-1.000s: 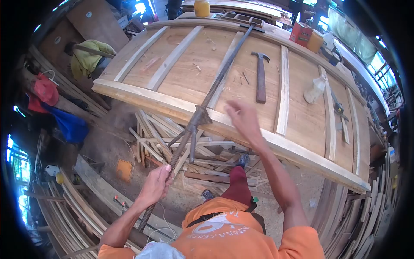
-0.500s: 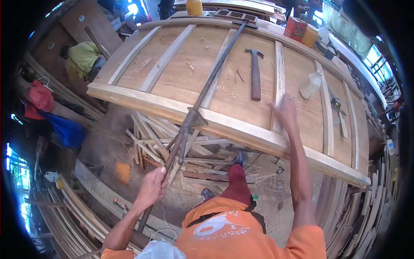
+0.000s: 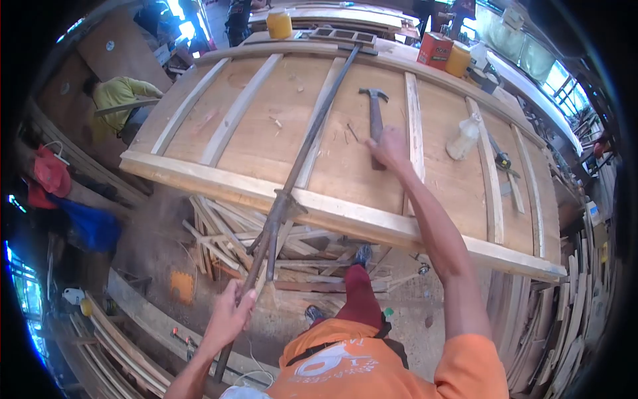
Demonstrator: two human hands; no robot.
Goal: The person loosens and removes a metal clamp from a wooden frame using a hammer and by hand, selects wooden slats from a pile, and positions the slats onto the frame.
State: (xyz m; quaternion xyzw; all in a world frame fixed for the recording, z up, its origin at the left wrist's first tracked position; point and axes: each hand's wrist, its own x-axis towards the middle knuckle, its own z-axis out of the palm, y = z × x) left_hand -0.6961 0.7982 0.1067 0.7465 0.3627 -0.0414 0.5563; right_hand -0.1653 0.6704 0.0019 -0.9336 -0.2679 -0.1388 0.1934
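A long bar clamp runs across the wooden panel frame, its jaw bearing on the near edge rail. My left hand is closed round the clamp's rod, below the jaw and off the panel's near side. On the panel lies a claw hammer, head pointing away from me. My right hand has its fingers round the lower end of the hammer's handle. Nails and wood chips lie just left of the hammer.
A glue bottle and a tape measure lie on the panel's right part. A red box and yellow containers stand along the far side. Scrap strips are piled underneath. A person in a yellow shirt bends at the left.
My right hand has moved left from above the bare panel to the hammer's handle and closed on it. My left hand stays on the clamp rod. The view has shifted slightly.
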